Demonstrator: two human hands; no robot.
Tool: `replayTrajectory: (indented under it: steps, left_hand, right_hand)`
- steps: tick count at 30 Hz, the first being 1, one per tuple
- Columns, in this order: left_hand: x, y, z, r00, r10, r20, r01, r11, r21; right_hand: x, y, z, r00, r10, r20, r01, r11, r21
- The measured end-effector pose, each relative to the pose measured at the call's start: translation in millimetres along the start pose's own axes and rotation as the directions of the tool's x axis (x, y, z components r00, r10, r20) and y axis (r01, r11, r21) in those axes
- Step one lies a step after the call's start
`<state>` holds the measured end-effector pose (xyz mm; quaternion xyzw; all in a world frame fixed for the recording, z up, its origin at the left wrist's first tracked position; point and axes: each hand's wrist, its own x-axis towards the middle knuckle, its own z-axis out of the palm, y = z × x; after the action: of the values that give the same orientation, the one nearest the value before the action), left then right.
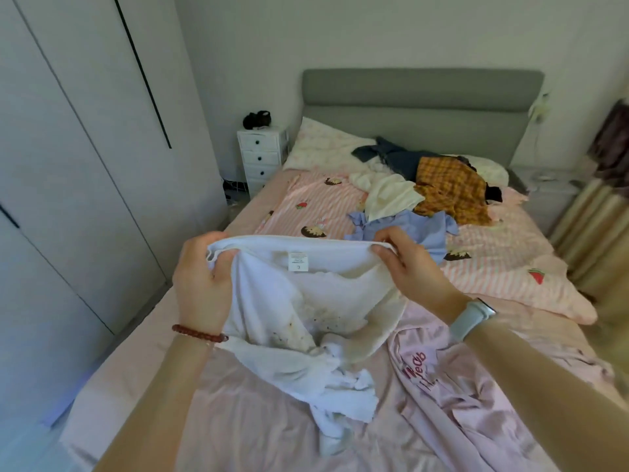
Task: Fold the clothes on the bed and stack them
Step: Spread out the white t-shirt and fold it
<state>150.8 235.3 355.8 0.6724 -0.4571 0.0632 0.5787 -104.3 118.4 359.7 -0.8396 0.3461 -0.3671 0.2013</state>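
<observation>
Both hands hold a white garment up over the near part of the bed: the left hand grips one end of its top edge and the right hand pinches the other end, so the edge stretches between them with a small label showing. The rest of it hangs down onto a pink garment, while a loose pile of clothes lies farther up near the pillow.

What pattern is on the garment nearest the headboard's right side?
The garment is mustard-yellow plaid with dark lines, seen in the head view.
</observation>
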Motion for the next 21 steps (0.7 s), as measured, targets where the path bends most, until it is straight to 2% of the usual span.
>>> replayTrajectory:
  steps: [3, 7, 10, 14, 18, 21]
  left_hand:
    - [-10.2, 21.3, -18.4, 0.997, -0.072, -0.036, 0.071, 0.997, -0.025]
    - [-24.5, 43.9, -46.6, 0.976, -0.208, -0.061, 0.197, 0.969, -0.151]
    - [-35.6, 63.8, -65.6, 0.984, -0.148, -0.098, 0.126, 0.970, -0.206]
    - [-46.6, 80.1, -80.5, 0.988, -0.078, -0.131, 0.046, 0.971, -0.233]
    - [-46.5, 77.4, -89.4, 0.994, -0.015, -0.104, -0.007, 0.977, -0.211]
    - [-53.7, 67.7, -91.9, 0.997, 0.012, -0.071, -0.025, 0.983, -0.183]
  right_hand:
    - [-21.0, -33.3, -30.6, 0.998, -0.067, -0.013, 0.067, 0.997, 0.031]
    - [-48.5, -61.7, -60.6, 0.982, -0.169, 0.080, 0.181, 0.970, -0.164]
    - [-64.7, -77.0, -80.8, 0.952, -0.305, 0.040, 0.306, 0.930, -0.202]
    - [-73.1, -83.8, -102.4, 0.942, -0.332, -0.051, 0.313, 0.923, -0.225]
    - [-79.4, -75.4, -103.1, 0.952, -0.301, -0.063, 0.283, 0.937, -0.205]
    - [-87.6, -64.7, -96.5, 0.936, -0.310, -0.167, 0.266, 0.933, -0.242]
